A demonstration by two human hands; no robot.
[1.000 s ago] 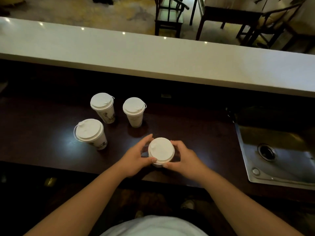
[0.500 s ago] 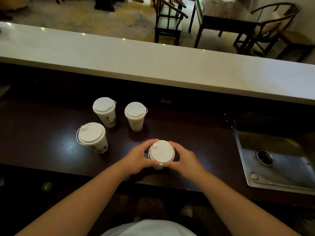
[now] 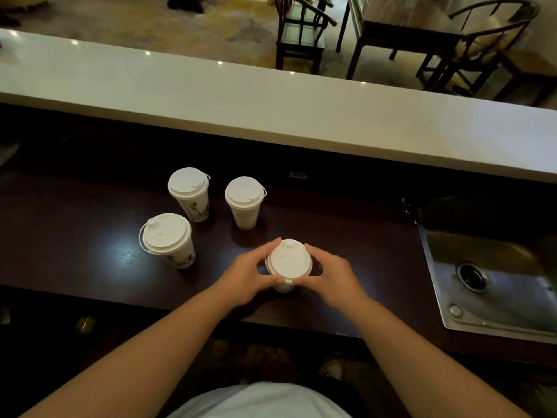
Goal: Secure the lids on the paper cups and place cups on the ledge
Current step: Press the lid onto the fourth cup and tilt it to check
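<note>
Both hands have closed in a little around the cup [image 3: 288,267] since a moment ago, and the small bump on its lid [image 3: 290,261] now points away from the person. The left hand [image 3: 247,274] curls round the lid's left side. The right hand [image 3: 330,274] curls round its right side. Fingers and thumbs of both hands pinch the rim, so both are gripping the lid.

That cup stands upright on the dark surface [image 3: 90,260], right between the hands and close to the person. Neither hand is nearer; they are even. I think the lid is being pressed down tight.

Three other cups [image 3: 168,239] with lids on stand to the left and a bit farther back, apart from the hands.

Straight ahead, past the cups, is the pale ledge [image 3: 271,113]. It sits higher and farther than the surface, so the cup must go up and forward to land there. Nothing is on it yet. A sink [image 3: 488,276] is off to the right.
</note>
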